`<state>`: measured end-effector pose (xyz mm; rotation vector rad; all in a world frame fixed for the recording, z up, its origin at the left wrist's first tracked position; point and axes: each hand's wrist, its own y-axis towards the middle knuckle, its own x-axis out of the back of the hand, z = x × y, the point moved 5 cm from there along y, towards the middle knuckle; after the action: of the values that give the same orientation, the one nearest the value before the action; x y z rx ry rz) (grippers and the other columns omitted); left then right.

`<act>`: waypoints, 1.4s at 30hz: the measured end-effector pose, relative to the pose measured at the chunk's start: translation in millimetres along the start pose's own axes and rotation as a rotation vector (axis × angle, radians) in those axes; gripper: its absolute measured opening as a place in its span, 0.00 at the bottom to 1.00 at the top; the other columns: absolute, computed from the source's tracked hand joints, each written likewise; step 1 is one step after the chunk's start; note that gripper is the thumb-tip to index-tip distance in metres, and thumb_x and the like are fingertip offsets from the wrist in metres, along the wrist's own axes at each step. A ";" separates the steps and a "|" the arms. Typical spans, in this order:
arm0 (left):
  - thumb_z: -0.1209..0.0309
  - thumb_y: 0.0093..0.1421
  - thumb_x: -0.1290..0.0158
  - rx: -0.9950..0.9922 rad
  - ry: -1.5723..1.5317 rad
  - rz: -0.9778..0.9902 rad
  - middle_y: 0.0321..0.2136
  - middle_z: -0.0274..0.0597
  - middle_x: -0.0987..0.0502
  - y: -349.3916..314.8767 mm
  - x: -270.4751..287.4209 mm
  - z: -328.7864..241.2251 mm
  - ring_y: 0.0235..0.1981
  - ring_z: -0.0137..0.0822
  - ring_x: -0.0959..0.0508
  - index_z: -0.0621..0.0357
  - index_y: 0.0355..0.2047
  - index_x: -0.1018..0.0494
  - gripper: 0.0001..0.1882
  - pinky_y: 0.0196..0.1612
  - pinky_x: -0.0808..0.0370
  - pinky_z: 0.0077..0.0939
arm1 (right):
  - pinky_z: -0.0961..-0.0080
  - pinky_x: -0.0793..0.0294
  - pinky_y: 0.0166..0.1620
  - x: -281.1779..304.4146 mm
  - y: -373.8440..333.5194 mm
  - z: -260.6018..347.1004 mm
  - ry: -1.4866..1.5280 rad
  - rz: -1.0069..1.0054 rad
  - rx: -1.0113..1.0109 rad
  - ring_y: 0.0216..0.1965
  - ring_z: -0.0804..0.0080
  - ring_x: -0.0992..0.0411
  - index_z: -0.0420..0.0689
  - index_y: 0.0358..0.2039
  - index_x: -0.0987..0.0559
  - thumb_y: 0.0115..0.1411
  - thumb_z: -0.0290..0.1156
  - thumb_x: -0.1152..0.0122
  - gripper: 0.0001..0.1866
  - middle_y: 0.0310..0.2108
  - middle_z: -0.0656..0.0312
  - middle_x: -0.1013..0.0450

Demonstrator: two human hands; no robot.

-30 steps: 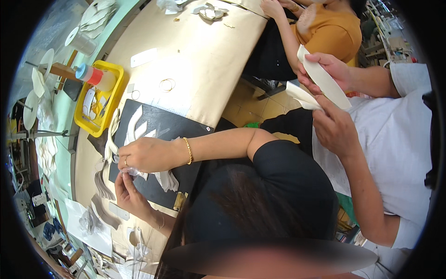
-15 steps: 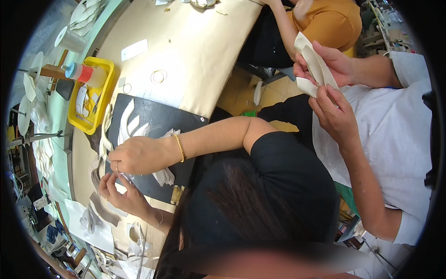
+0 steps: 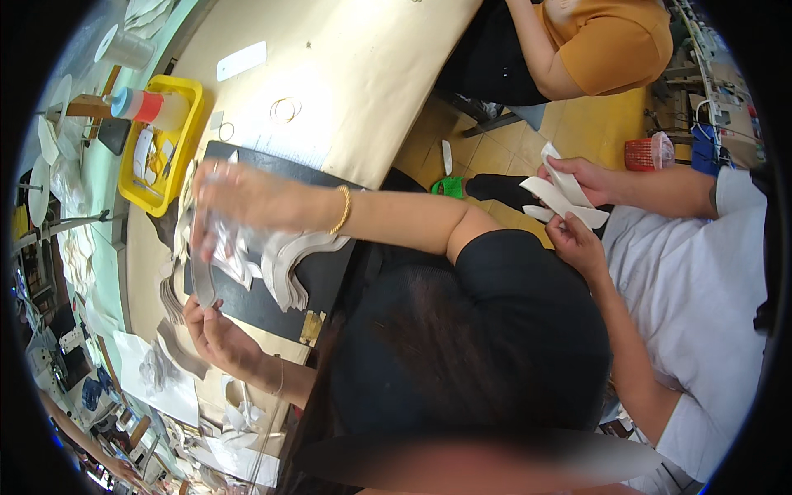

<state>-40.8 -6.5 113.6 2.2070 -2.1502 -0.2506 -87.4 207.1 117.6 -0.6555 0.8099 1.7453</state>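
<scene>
My left hand (image 3: 219, 334) is closed, its fingertips pinching the lower end of a thin, curved grey-beige strip (image 3: 202, 285). My right hand (image 3: 260, 198), with a gold chain bracelet (image 3: 343, 210) on its wrist, is over the strip's upper end. Its fingers are smeared by motion, so whether they grip the strip cannot be told. Beneath the hands lies a black cutting mat (image 3: 256, 318). On the mat, by my right wrist, rests a fan of curved off-white pieces (image 3: 289, 268). Left of the strip, a stack of curved layered pieces (image 3: 171, 297) lies at the mat's edge.
A yellow tray (image 3: 198, 107) with a red-banded bottle (image 3: 148, 107) stands at the left. Thin rings (image 3: 285, 109) and a white card (image 3: 243, 60) lie on the paper-covered table (image 3: 355, 82). At the right, a white-shirted co-worker holds pale pieces (image 3: 569, 190); another sits in orange (image 3: 615, 49).
My right hand has moved up from my left fingertips, and the strip between them now shows. More of the curved pieces on the mat is uncovered. The white-shirted co-worker's hands have moved lower.
</scene>
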 end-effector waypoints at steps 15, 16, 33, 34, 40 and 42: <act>0.76 0.57 0.45 0.406 0.304 -0.162 0.34 0.36 0.34 -102.8 19.1 64.8 0.38 0.29 0.34 0.64 0.26 0.29 0.05 0.44 0.38 0.19 | 0.70 0.22 0.41 134.3 -17.5 148.8 0.132 -0.501 0.434 0.35 0.59 0.26 0.29 0.38 0.28 0.59 0.28 0.50 0.13 0.36 0.46 0.26; 0.74 0.57 0.44 0.424 0.383 -0.157 0.32 0.37 0.33 -105.6 20.3 67.7 0.37 0.30 0.33 0.66 0.26 0.28 0.07 0.43 0.37 0.21 | 0.66 0.23 0.41 133.5 -14.0 154.0 0.103 -0.490 0.423 0.35 0.59 0.27 0.34 0.37 0.29 0.59 0.30 0.50 0.11 0.35 0.47 0.27; 0.67 0.51 0.38 0.034 0.893 -0.028 0.37 0.49 0.29 11.0 -20.7 62.3 0.42 0.51 0.29 0.61 0.40 0.25 0.18 0.45 0.32 0.39 | 0.77 0.27 0.27 72.4 1.6 94.7 -0.333 -0.604 0.286 0.26 0.78 0.32 0.47 0.37 0.31 0.61 0.28 0.40 0.08 0.25 0.67 0.34; 0.67 0.51 0.37 0.010 0.905 -0.002 0.38 0.51 0.28 20.0 -26.6 66.7 0.42 0.51 0.28 0.63 0.42 0.26 0.20 0.45 0.31 0.40 | 0.80 0.30 0.25 69.7 2.7 95.0 -0.339 -0.593 0.274 0.25 0.79 0.33 0.47 0.38 0.31 0.61 0.28 0.40 0.09 0.24 0.68 0.34; 0.64 0.50 0.37 0.022 1.044 0.054 0.41 0.54 0.29 40.9 -38.5 82.2 0.45 0.53 0.28 0.64 0.45 0.30 0.25 0.49 0.31 0.41 | 0.88 0.45 0.17 66.0 9.1 94.1 -0.440 -0.582 0.176 0.15 0.86 0.42 0.43 0.41 0.30 0.61 0.31 0.38 0.12 0.21 0.70 0.36; 0.64 0.51 0.37 0.053 1.033 0.048 0.41 0.53 0.29 42.9 -37.3 81.6 0.45 0.53 0.28 0.63 0.45 0.30 0.25 0.49 0.31 0.41 | 0.89 0.45 0.17 58.6 20.9 84.6 -0.508 -0.483 0.105 0.15 0.87 0.42 0.42 0.41 0.28 0.61 0.32 0.39 0.12 0.21 0.70 0.34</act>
<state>-96.3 35.6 42.6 1.6713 -1.5818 0.7774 -128.3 303.0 130.0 -0.2796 0.3459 1.3275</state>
